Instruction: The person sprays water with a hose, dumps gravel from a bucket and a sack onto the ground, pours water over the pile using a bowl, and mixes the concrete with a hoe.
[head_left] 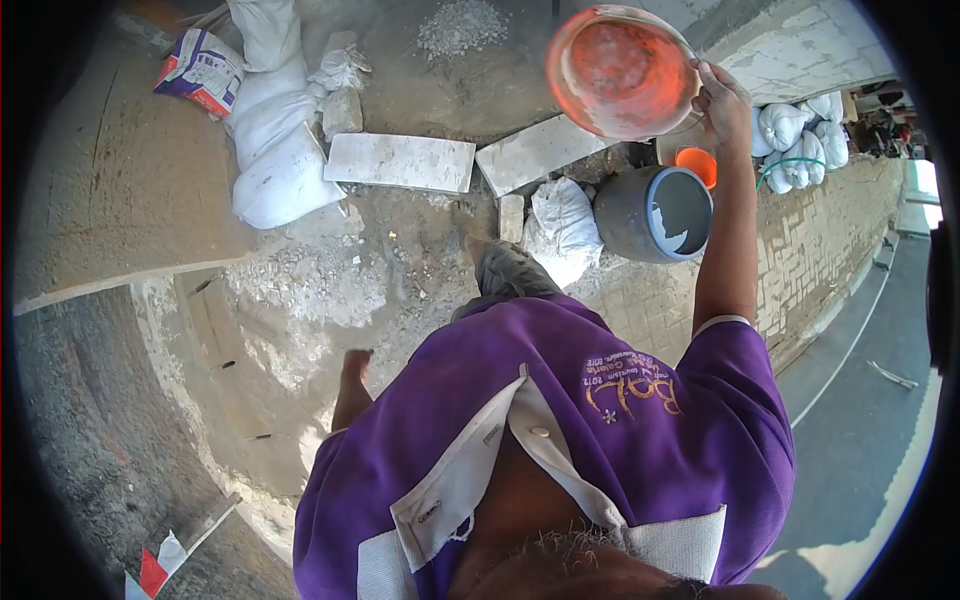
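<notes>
My right hand (718,95) is raised far out at the upper right, fingers closed over the rim of an orange plastic basin (625,75). The basin is tilted so its round face, smeared with whitish residue, shows; I see nothing heaped in it. Below that arm stands a grey-blue drum (640,215) with greyish liquid inside, and an orange bucket (697,166) is behind it. My left hand (358,362) hangs low beside my body, apart from any object. It is small in view, and its finger positions are unclear.
Two pale slabs (400,162) lie end to end ahead. White sacks (275,150) line the left, with another sack (562,225) beside the drum. A printed bag (200,72) and a gravel pile (460,28) are farther off. Rubble (310,280) covers the ground near my feet.
</notes>
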